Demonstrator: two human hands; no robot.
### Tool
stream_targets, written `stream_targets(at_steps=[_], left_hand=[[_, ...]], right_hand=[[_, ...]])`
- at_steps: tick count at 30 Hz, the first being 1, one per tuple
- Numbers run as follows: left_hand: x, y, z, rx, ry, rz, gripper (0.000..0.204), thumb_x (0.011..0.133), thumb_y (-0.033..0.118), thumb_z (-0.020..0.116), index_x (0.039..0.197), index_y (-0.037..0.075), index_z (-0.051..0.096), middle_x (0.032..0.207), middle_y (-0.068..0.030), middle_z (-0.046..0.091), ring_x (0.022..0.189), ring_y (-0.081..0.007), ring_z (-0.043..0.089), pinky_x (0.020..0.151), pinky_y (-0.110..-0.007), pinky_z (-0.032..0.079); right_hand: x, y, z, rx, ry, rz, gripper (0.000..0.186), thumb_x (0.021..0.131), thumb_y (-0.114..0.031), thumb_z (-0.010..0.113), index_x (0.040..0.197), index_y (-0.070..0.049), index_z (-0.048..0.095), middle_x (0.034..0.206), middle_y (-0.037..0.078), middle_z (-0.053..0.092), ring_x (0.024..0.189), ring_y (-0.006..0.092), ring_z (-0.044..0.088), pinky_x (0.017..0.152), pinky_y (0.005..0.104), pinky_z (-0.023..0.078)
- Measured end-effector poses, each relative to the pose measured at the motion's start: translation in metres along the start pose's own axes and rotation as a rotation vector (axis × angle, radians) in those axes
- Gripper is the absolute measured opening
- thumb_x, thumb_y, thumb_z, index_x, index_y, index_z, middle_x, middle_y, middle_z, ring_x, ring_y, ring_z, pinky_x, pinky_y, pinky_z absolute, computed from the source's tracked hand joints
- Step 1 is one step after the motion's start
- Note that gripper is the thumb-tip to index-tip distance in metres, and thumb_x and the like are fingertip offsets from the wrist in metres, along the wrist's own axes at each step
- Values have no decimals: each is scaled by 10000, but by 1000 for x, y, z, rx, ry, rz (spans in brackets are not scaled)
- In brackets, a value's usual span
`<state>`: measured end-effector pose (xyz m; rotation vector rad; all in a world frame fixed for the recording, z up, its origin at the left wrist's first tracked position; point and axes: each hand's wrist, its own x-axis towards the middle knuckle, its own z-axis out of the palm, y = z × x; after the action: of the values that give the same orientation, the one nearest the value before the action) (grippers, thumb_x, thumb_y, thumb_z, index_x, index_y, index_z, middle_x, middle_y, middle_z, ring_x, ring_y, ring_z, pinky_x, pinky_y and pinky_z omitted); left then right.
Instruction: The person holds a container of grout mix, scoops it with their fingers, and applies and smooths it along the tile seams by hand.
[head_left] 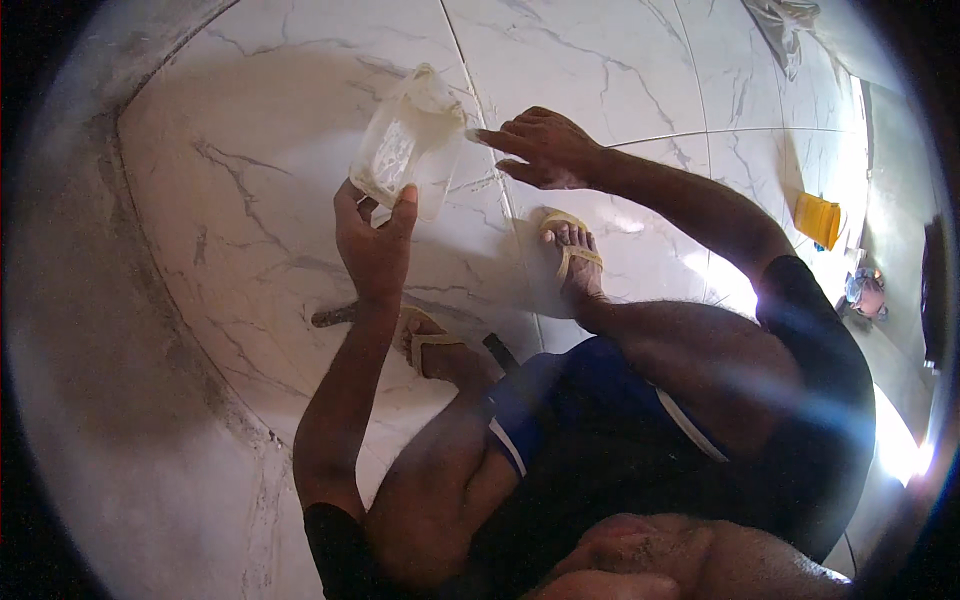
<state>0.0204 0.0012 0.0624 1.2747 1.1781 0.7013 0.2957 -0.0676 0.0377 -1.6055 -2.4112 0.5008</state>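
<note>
My left hand (375, 240) grips a translucent whitish plastic container (395, 140) by its lower part, thumb on the rim; white residue coats its inside and its base is tilted toward me. My right hand (535, 150) is just right of the container, index finger and thumb stretched out and apart, the index fingertip whitish and close to the container's edge; I cannot tell if they touch. A dark bar-like object (330, 316) lies on the floor near my left sandalled foot (440, 355), and another dark piece (498, 352) is beside that foot, partly hidden.
I squat on white grey-veined tiles (620, 70), my right sandalled foot (575, 250) below my hand. A grey wall (90, 300) edges the left. To the right are a yellow bag or box (817, 220) and a small multicoloured item (866, 293); a grey sheet (785, 30) lies top right.
</note>
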Motion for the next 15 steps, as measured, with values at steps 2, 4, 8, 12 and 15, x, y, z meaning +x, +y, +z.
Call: stream_targets(at_steps=[2, 4, 8, 12, 15], left_hand=[[-2, 5, 1, -19, -8, 6, 542, 852, 118, 764, 1252, -63, 447, 1201, -167, 551, 1096, -227, 591, 849, -333, 597], [-2, 2, 2, 9, -30, 41, 560, 838, 115, 775, 1253, -67, 446, 1207, -163, 541, 1110, -228, 582, 854, -335, 603], [-5, 16, 9, -26, -46, 15, 576, 817, 96, 788, 1251, -68, 448, 1201, -162, 535, 1106, -231, 583, 875, -339, 608], [-7, 18, 14, 18, -67, 18, 580, 797, 59, 792, 1247, -69, 449, 1196, -165, 531, 1114, -234, 581, 873, -340, 616], [-7, 13, 12, 34, -66, 19, 576, 798, 55, 788, 1247, -70, 450, 1195, -167, 534, 1121, -238, 581, 861, -341, 619]], right_hand=[[22, -16, -21, 156, -412, 286, 683, 896, -241, 639, 1489, -80, 340, 892, 169, 673, 829, 346, 657, 806, 474, 527], [39, -26, -32, 164, -467, 329, 715, 879, -218, 629, 1498, -63, 306, 814, 174, 663, 777, 366, 655, 752, 492, 526], [59, -33, -38, 223, -526, 410, 786, 805, -152, 625, 1504, -42, 281, 735, 198, 645, 737, 383, 657, 692, 512, 511], [60, -30, -20, 221, -502, 430, 817, 745, -125, 622, 1495, -45, 308, 711, 200, 636, 714, 384, 652, 670, 500, 501], [54, -30, -16, 291, -454, 334, 765, 762, -119, 614, 1477, -60, 346, 720, 193, 640, 691, 373, 649, 652, 485, 503]])
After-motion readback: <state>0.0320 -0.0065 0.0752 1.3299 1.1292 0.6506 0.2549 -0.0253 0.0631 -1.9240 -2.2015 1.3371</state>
